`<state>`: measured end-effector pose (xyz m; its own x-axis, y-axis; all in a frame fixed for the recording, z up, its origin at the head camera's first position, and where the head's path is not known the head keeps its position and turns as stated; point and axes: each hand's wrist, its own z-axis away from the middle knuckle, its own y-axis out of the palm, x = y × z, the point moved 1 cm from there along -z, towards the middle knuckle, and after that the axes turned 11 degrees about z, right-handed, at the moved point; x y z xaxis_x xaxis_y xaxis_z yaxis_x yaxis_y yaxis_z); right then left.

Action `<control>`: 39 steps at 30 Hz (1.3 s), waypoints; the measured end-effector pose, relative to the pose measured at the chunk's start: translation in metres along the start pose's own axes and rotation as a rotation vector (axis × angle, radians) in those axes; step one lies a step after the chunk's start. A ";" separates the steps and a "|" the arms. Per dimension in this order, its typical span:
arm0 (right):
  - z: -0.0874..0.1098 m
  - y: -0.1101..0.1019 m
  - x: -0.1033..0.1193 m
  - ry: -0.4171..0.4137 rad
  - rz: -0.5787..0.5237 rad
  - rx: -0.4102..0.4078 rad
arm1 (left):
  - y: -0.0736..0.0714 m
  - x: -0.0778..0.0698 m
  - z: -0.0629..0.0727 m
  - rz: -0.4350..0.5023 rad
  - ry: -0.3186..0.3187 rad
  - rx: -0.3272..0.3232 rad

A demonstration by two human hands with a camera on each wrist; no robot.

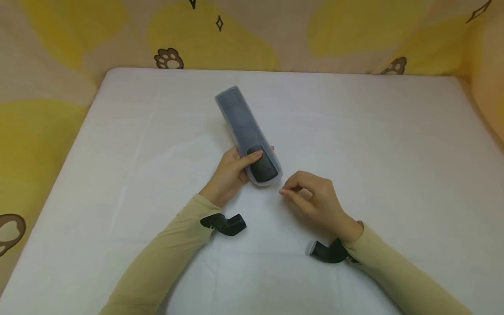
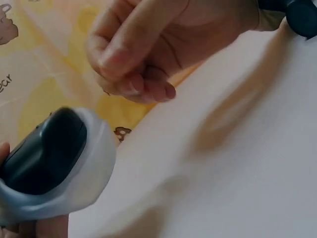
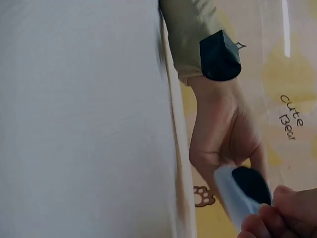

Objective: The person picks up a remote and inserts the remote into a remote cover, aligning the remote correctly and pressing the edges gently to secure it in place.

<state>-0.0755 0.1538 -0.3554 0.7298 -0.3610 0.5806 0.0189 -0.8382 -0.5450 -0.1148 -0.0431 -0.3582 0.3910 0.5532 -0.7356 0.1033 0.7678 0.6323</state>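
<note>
My left hand (image 1: 232,173) grips a long, flat, grey-blue case (image 1: 240,118) with a pale translucent border. The case slants up and to the left over the table, and a glossy black rounded piece (image 1: 264,169) sits at its near end. The left thumb lies across that black piece, with the other fingers mostly hidden behind the case. Just to the right, my right hand (image 1: 315,194) has its thumb and index fingertips together and the other fingers curled. Nothing shows between those fingertips, which are a short way from the case's near end.
A white-covered table (image 1: 393,144) lies beneath both hands. Yellow patterned cloth (image 1: 252,35) hangs behind it and at the sides. Black mounts (image 1: 228,225) stick out from both sleeved wrists.
</note>
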 end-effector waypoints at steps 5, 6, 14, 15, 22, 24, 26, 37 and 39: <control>-0.002 -0.005 -0.003 0.198 -0.029 -0.012 | -0.001 -0.004 0.002 0.024 -0.073 0.082; -0.002 -0.006 -0.004 0.246 -0.033 -0.009 | 0.000 -0.004 0.002 0.010 -0.086 0.095; -0.011 -0.013 -0.013 0.571 -0.189 0.088 | 0.005 -0.001 0.004 -0.185 -0.104 0.130; -0.014 -0.013 -0.015 0.591 -0.205 0.097 | 0.006 -0.001 0.004 -0.206 -0.105 0.128; -0.034 -0.009 -0.021 0.678 -0.292 0.116 | 0.007 -0.003 0.006 -0.332 -0.109 0.116; -0.039 -0.007 -0.022 0.698 -0.327 0.118 | 0.007 -0.004 0.006 -0.364 -0.108 0.117; -0.042 -0.005 -0.023 0.713 -0.344 0.131 | 0.007 -0.003 0.005 -0.394 -0.111 0.114; -0.042 0.000 -0.027 0.761 -0.379 0.198 | 0.006 0.003 0.003 -0.500 -0.133 0.098; -0.041 -0.001 -0.029 0.762 -0.391 0.187 | 0.006 0.003 0.002 -0.516 -0.147 0.095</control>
<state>-0.1244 0.1484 -0.3469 -0.0060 -0.2925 0.9562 0.3326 -0.9024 -0.2740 -0.1107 -0.0374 -0.3561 0.3904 0.0560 -0.9189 0.3952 0.8913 0.2223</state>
